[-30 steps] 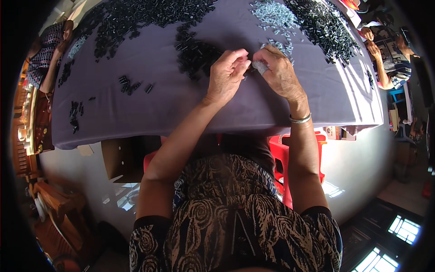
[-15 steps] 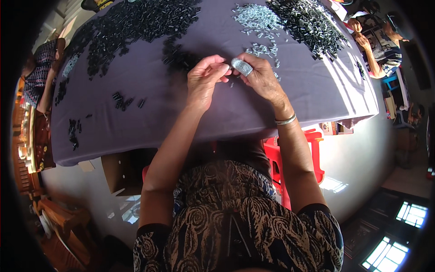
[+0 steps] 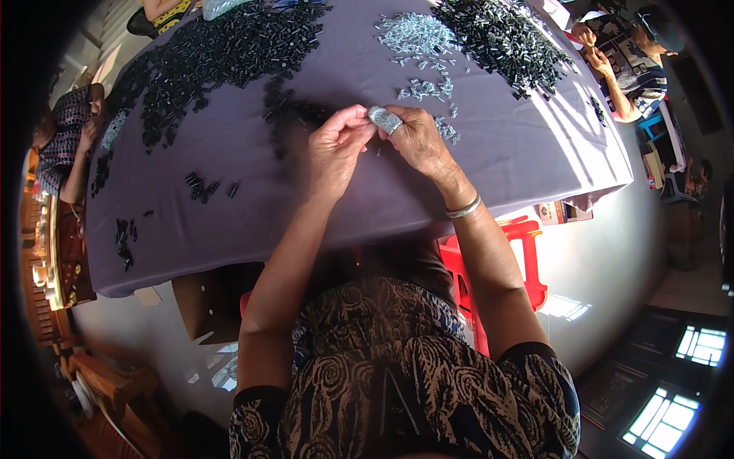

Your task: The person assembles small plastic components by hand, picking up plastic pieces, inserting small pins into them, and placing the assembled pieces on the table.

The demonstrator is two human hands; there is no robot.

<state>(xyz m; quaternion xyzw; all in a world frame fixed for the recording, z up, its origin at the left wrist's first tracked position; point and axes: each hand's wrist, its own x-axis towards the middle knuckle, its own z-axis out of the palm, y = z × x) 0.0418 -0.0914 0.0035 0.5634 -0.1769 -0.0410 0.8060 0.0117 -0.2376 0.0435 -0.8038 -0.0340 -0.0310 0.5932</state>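
Note:
Over the purple-grey tablecloth, my left hand (image 3: 335,149) and my right hand (image 3: 419,141) meet at the fingertips. Both are closed in a pinch, and whatever sits between them is too small or hidden to name. Silvery tape wraps a digit of my right hand, and a bangle (image 3: 464,207) circles that wrist. Just beyond my right hand lie scattered small clear pieces (image 3: 425,89), trailing from a clear pile (image 3: 415,35). Left of my left hand, small black tube-shaped pieces (image 3: 280,99) lie partly in shadow.
Large heaps of black pieces cover the far left (image 3: 229,53) and far right (image 3: 505,46) of the table (image 3: 252,206). Small black clusters (image 3: 202,187) lie at left. People sit at both sides; another arm shows at the far edge. A red stool (image 3: 527,237) and cardboard box (image 3: 200,302) stand below.
My fingertips have come closer together, with the left fingers now against the taped digit. The whole view has shifted slightly, so the piles appear a little further left.

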